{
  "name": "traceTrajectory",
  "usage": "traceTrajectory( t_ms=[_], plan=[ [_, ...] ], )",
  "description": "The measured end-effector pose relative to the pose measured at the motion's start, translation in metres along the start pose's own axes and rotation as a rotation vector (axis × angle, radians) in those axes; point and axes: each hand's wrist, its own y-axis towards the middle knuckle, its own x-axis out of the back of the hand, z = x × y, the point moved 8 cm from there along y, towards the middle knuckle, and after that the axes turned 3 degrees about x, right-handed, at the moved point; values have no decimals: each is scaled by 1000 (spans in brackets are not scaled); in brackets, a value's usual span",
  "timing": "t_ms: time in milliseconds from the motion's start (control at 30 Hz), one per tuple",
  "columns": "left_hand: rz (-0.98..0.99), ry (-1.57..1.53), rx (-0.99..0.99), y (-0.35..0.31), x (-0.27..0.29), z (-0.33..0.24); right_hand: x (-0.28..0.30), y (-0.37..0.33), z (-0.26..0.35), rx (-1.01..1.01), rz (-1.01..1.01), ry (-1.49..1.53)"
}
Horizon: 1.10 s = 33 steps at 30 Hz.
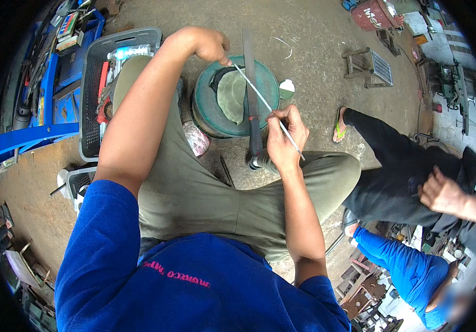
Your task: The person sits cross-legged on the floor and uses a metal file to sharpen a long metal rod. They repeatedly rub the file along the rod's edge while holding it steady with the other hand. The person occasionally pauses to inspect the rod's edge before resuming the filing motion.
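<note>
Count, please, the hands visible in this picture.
3: left hand by the green drum, right hand holding the white rod, co-worker's hand at far right. Others may be hidden.

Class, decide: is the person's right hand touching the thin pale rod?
Touching. The head view shows the right hand gripping the thin pale rod, which passes through its grasp.

The single fisheye view looks steeply down from the person's head, close above the blue shirt (pixel 204 288), facing the left hand (pixel 209 45), right hand (pixel 287 135), green drum (pixel 266 83) and, farther off, floor (pixel 310 33).
</note>
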Motion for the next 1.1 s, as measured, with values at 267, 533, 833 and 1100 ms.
traceTrajectory(
  t_ms=[267, 533, 833, 1100],
  plan=[
    [-21, 12, 21, 0, 1, 0, 0, 0, -7, 7, -25, -20],
    [-15, 8, 15, 2, -1, 2, -1, 0, -1, 18, -11, -8],
    [-22, 20, -11, 2, -1, 0, -2, -1, -1, -12, 9, -26],
    [24, 79, -56, 0, 3, -4, -3, -3, -11, -28, 14, -34]
  ],
)
